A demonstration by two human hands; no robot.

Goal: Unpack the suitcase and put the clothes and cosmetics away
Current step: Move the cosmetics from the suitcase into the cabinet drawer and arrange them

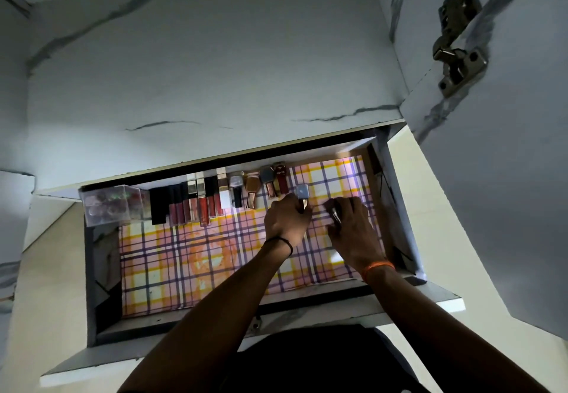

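Observation:
An open drawer (307, 309) lined with checked paper (190, 257) sits below me. Along its back edge lies a row of cosmetics: lip glosses (196, 205), a white bottle (223, 197) and several nail polish bottles (270, 182). My left hand (284, 219) pinches a nail polish bottle with a pale blue body (302, 194) at the right end of the row. Just right of it, my right hand (350, 223) holds another small bottle (333, 212), mostly hidden by the fingers.
A clear plastic box (107, 205) of small items stands in the drawer's back left corner. The wardrobe door (507, 177) with a metal hinge (458, 45) hangs open on the right. Grey cabinet panels (215, 63) rise behind the drawer.

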